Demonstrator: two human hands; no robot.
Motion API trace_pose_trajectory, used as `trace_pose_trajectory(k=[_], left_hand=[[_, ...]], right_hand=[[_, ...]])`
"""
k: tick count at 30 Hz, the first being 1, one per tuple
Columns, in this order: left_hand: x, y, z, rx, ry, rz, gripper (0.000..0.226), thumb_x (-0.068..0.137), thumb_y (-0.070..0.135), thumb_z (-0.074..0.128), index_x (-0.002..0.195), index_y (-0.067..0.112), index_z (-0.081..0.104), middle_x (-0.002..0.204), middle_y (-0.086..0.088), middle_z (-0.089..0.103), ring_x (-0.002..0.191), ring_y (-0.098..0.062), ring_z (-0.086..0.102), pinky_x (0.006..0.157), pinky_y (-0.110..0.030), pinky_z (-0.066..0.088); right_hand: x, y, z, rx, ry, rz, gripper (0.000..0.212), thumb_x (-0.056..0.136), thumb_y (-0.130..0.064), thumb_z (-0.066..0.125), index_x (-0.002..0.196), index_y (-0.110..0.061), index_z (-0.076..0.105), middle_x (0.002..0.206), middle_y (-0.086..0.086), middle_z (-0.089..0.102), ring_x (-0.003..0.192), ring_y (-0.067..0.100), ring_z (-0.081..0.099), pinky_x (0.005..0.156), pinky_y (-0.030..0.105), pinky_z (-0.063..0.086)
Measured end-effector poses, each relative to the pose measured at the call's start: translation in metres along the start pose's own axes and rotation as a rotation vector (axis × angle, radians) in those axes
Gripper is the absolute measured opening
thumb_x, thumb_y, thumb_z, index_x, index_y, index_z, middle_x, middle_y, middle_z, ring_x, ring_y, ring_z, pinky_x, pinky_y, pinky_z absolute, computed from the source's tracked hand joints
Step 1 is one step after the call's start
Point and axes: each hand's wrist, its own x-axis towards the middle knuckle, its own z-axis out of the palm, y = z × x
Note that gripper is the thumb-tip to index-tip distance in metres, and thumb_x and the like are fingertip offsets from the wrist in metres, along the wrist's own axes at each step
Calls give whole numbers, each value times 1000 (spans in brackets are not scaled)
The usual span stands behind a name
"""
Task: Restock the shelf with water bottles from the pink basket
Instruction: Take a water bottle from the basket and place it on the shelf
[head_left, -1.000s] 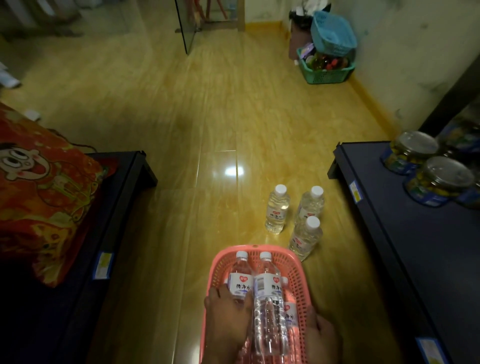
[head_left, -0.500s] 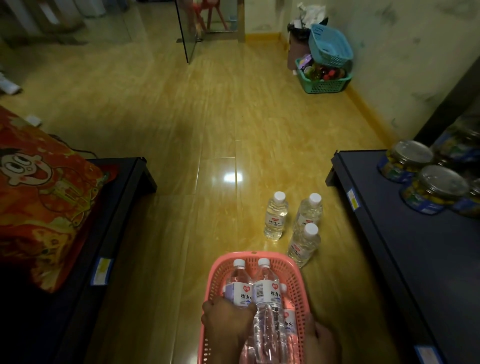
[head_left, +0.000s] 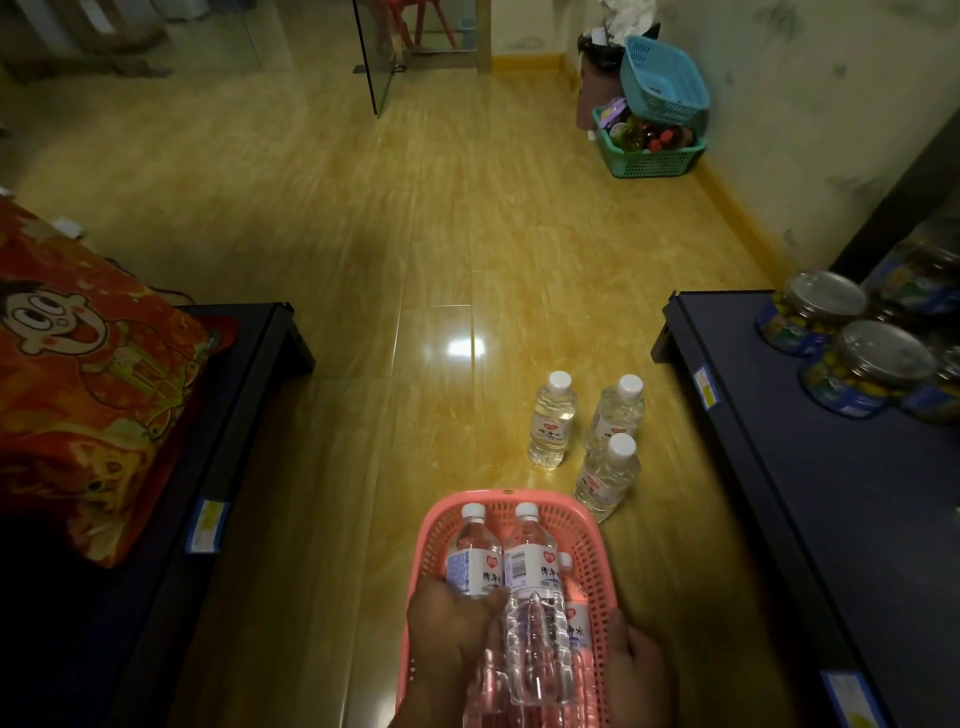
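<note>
The pink basket (head_left: 592, 540) sits on the floor at the bottom centre, with clear water bottles lying in it. My left hand (head_left: 452, 634) is closed over the left bottle (head_left: 475, 558) in the basket. The middle bottle (head_left: 535, 597) lies beside it, and a third bottle (head_left: 574, 618) is partly hidden underneath. My right hand (head_left: 641, 670) rests on the basket's right rim; its fingers are mostly hidden. Three water bottles (head_left: 551, 421) (head_left: 618, 410) (head_left: 605, 478) stand upright on the floor just beyond the basket. The dark shelf (head_left: 831, 493) runs along the right.
Glass jars (head_left: 862, 364) with metal lids stand at the far end of the right shelf. A second dark shelf (head_left: 218, 426) on the left holds a red cartoon-printed bag (head_left: 78, 374). A green basket (head_left: 649, 156) and a blue basket (head_left: 662, 78) stand by the far wall.
The view has tilted slightly, so the basket and bottles sit lower in frame. My left hand has closed more around the left bottle. The floor bottles have not moved.
</note>
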Motion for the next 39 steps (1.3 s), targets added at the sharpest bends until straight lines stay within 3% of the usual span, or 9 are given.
trace_pose_trajectory(k=[2,5,8,14,17,22,29,36,39], left_hand=[[3,0,-5,-23,-7,-7,31,73,16,93,94,15,70,81,1,77,68,-10,73,53,-17,53],[5,3,-12,-81,-47,-19,39,66,13,96,98,12,74,81,-3,80,72,-20,79,70,-40,66],[2,13,-20,-111,-111,-7,49,60,18,97,102,13,72,89,-5,80,84,-26,78,78,-45,66],[-10,36,-45,-142,-138,-25,47,68,14,95,104,13,65,97,-7,77,87,-29,77,80,-46,64],[-26,53,-61,-137,-168,-62,49,66,11,96,107,7,69,97,-10,80,87,-31,79,84,-52,64],[-80,92,-100,-126,-221,-107,46,68,0,93,110,4,72,100,-11,80,86,-27,79,70,-36,65],[-188,175,-158,-134,-273,-164,44,71,-6,88,108,6,69,99,-8,76,79,-17,74,52,-21,56],[-292,265,-217,-143,-262,-169,52,68,-8,89,115,2,68,111,-15,76,97,-31,76,83,-42,62],[-337,306,-243,-136,-275,-140,53,68,-9,89,116,2,68,109,-13,77,93,-28,77,71,-34,62]], right_hand=[[0,1,-1,-18,12,20,45,105,-39,42,84,-13,71,69,6,68,64,19,65,54,23,40],[-4,-3,-4,-38,-11,38,45,105,-40,42,86,-12,71,70,6,69,65,21,67,54,22,41],[-7,-11,-10,-82,-18,42,44,101,-48,47,86,-10,63,73,7,67,61,20,65,52,22,40],[-17,-32,-34,-148,-91,-4,62,83,-68,61,124,-21,55,94,-2,72,62,13,72,60,40,62],[-47,-68,-58,-144,-155,-25,75,86,-52,69,145,-14,44,116,-2,62,77,1,56,68,26,51],[-112,-128,-104,-49,-355,-28,37,91,-23,71,122,-23,50,87,-23,47,59,-5,56,45,8,42],[-192,-201,-168,104,-499,64,24,87,-28,75,103,-36,59,97,-20,60,79,-4,61,53,9,45],[-277,-310,-239,178,-532,86,21,86,-13,77,100,-25,68,91,-15,69,64,-9,68,48,5,46],[-315,-355,-275,181,-555,72,20,87,-10,76,95,-25,66,86,-16,67,57,-15,64,46,3,43]])
